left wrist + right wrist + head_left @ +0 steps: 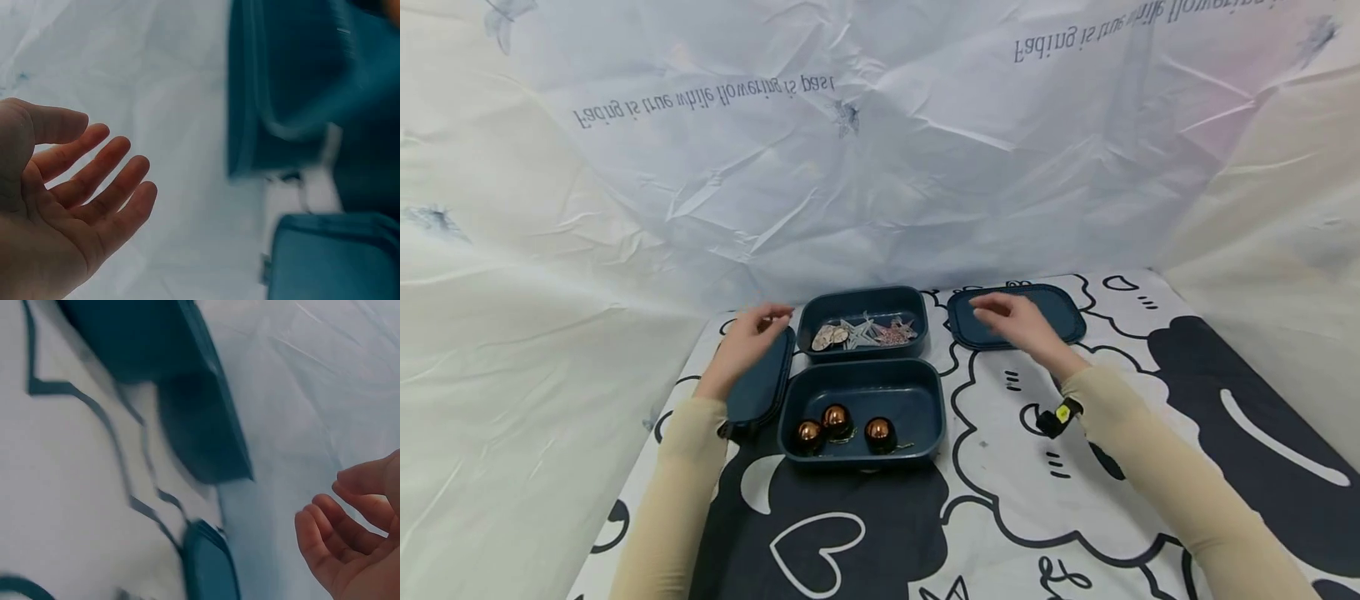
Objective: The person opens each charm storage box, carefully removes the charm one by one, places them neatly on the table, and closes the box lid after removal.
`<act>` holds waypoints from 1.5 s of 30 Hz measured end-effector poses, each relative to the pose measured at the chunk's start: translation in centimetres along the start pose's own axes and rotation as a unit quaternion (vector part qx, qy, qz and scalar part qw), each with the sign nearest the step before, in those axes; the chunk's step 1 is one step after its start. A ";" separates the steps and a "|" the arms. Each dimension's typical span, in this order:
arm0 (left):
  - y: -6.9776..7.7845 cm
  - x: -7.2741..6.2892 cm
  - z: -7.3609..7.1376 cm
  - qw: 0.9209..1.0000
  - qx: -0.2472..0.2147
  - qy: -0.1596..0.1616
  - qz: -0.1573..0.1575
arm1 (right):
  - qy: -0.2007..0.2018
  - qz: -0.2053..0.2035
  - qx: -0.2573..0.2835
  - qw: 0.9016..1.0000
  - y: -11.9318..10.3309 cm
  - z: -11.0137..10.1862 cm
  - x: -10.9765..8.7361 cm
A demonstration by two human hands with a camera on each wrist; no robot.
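Covering the table from the foreground back, a black-and-white cartoon cloth (1000,483) meets wrinkled pale sheeting (887,208) with upside-down lettering. The near blue box (913,408) holds three shiny copper-coloured balls (880,435); the far box (861,302), just behind, holds small ornaments (865,333), too jumbled to count. The left forearm and hand partly hide the left lid (758,383). The left hand (748,337) and right hand (1011,318) hover, fingers loosely bent, grasping nothing, the right before the right lid (1052,312).

Free cloth (992,417) right of walled front box (872,387)
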State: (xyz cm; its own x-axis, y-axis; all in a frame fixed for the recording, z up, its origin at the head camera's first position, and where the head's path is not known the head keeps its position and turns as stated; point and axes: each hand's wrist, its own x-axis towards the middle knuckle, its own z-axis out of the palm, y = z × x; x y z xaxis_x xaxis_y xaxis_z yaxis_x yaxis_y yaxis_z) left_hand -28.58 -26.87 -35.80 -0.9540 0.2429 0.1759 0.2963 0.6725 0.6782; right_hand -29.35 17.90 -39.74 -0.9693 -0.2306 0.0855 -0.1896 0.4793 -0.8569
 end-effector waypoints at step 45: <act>-7.3 -4.7 3.4 0.994 -0.026 -0.096 -0.039 | -0.141 0.003 0.038 0.989 0.2 7.6 0.2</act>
State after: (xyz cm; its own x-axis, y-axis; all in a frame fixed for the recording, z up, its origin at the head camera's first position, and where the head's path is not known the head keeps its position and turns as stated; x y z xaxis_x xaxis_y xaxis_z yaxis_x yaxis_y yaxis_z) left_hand -26.04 -30.51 -43.99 -0.9462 0.3233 -0.0140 0.2143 0.6585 0.7214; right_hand -28.36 11.54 -43.75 -0.8866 -0.4593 -0.0557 -0.1608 0.4187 -0.8938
